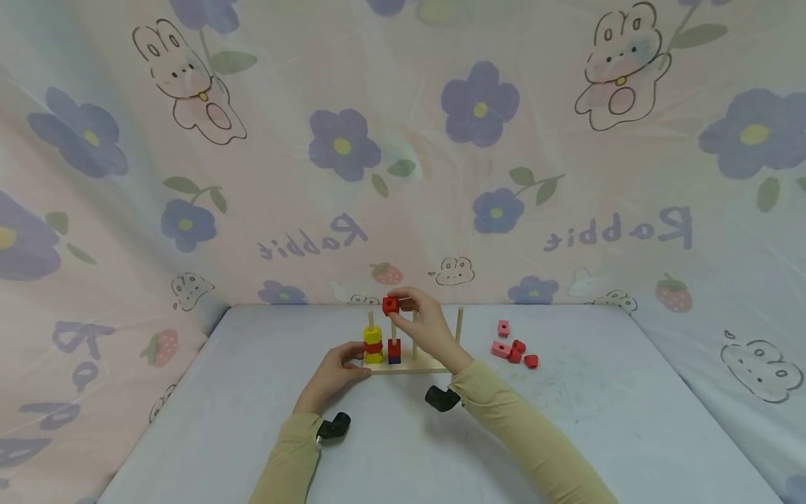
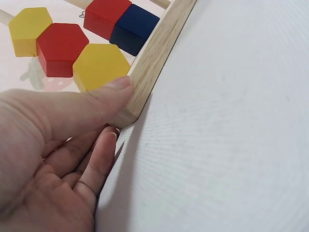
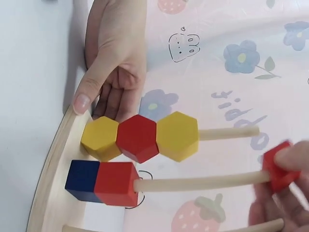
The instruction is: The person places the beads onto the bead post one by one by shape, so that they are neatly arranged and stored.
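Note:
My right hand [image 1: 429,329] pinches a red cube bead [image 1: 390,305] between thumb and fingers. In the right wrist view that red bead [image 3: 280,166] is right at the tip of the second peg [image 3: 203,182]. Lower on this peg sit a blue cube [image 3: 83,180] and a red cube [image 3: 116,183]. The first peg carries a yellow, a red [image 3: 137,138] and a yellow hexagonal bead [image 3: 177,136]. My left hand [image 1: 335,374] grips the left end of the wooden base [image 2: 152,63], its thumb on the edge and its fingers behind.
Two bare pegs, one partly behind my right hand and the far right peg [image 1: 459,325], rise from the base. To the right on the white table [image 1: 604,420] lie pink beads [image 1: 501,349] and several red beads [image 1: 531,361]. A patterned curtain [image 1: 409,189] hangs behind.

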The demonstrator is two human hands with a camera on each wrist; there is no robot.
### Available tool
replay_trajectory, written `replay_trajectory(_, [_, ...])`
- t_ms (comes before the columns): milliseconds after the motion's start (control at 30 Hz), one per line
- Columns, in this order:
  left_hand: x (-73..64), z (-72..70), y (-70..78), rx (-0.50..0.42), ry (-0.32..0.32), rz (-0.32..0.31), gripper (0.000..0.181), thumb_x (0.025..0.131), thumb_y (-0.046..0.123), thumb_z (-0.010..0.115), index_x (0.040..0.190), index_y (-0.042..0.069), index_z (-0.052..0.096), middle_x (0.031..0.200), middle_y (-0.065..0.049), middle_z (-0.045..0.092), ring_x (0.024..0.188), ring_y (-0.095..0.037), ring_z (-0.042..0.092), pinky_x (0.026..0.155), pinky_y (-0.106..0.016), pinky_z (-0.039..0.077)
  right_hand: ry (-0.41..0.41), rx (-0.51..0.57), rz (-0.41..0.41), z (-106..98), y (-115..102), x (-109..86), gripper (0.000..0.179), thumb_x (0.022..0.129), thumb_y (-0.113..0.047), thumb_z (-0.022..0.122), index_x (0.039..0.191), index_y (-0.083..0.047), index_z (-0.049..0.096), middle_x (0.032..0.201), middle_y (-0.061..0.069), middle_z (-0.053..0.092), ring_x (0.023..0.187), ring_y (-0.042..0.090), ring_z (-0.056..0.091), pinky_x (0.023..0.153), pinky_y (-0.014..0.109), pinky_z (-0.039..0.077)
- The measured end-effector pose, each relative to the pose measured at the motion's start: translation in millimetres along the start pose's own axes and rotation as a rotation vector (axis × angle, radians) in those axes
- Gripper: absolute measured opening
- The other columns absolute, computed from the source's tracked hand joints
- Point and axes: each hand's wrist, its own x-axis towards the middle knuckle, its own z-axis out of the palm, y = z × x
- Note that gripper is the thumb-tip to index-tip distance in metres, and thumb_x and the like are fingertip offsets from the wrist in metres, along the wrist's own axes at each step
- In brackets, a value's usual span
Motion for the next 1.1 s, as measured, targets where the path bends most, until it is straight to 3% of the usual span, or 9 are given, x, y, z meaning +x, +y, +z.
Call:
replay_trajectory(167, [-1.3, -0.3, 2.0, 0.005, 0.001, 0.005, 0.054, 0.079, 0.015, 0.079, 0.129, 0.012, 0.059, 0.118, -0.007, 0.061, 0.084, -0.019, 0.058, 0.081, -0.035, 0.050, 0.025, 0.008, 0.103, 6.1, 7.6, -4.4, 0.031, 0.083, 0.001, 0.071, 0.113, -0.004, 0.062, 0.106, 0.005, 0.065, 0.095, 0.019, 0.061, 0.088, 0.040, 0.049])
replay_trajectory(367, [-4.5, -0.1, 4.4, -0.003, -0.007, 0.011, 0.055, 0.079, 0.013, 0.079, 0.130, 0.010, 0.058, 0.119, -0.008, 0.061, 0.084, -0.020, 0.059, 0.081, -0.036, 0.050, 0.100, 0.132, 0.246, 21.6, 19.5, -23.1, 0.042, 0.083, 0.000, 0.072, 0.120, -0.003, 0.054, 0.110, 0.013, 0.062, 0.101, 0.030, 0.059, 0.093, 0.045, 0.046])
replay_trajectory(533, [-7.2, -0.2, 11.3, 0.001, 0.003, 0.039, 0.050, 0.080, 0.010, 0.077, 0.127, 0.009, 0.060, 0.118, -0.008, 0.062, 0.093, -0.022, 0.058, 0.082, -0.036, 0.050, 0.121, 0.171, 0.304, 29.0, 25.9, -34.1, 0.040, 0.082, 0.004, 0.071, 0.118, 0.002, 0.053, 0.107, 0.017, 0.063, 0.102, 0.033, 0.059, 0.094, 0.047, 0.044])
replay_trajectory(700, [-6.4, 0.6, 9.2, 0.004, 0.013, 0.052, 0.049, 0.080, 0.007, 0.077, 0.126, 0.008, 0.060, 0.118, -0.009, 0.062, 0.096, -0.024, 0.058, 0.082, -0.037, 0.049, 0.079, 0.162, 0.340, 32.5, 37.2, -40.9, 0.030, 0.083, 0.007, 0.068, 0.111, 0.004, 0.058, 0.105, 0.017, 0.063, 0.101, 0.033, 0.059, 0.095, 0.049, 0.043])
replay_trajectory(867, [-3.5, -0.1, 2.4, 0.006, 0.001, 0.049, 0.051, 0.080, 0.012, 0.077, 0.127, 0.010, 0.059, 0.120, -0.008, 0.061, 0.090, -0.021, 0.058, 0.081, -0.036, 0.049, 0.055, 0.153, 0.349, 32.6, 48.3, -43.6, 0.033, 0.083, 0.006, 0.068, 0.115, 0.002, 0.058, 0.111, 0.015, 0.063, 0.106, 0.032, 0.059, 0.096, 0.049, 0.043])
replay_trajectory(1100, [-2.0, 0.3, 0.9, -0.003, -0.005, 0.058, 0.054, 0.079, 0.011, 0.078, 0.128, 0.006, 0.058, 0.117, -0.011, 0.062, 0.082, -0.020, 0.060, 0.076, -0.033, 0.050, 0.026, 0.164, 0.293, 12.0, 22.0, -63.8, 0.050, 0.082, 0.010, 0.065, 0.129, 0.010, 0.049, 0.127, 0.028, 0.053, 0.120, 0.044, 0.048, 0.102, 0.055, 0.034])
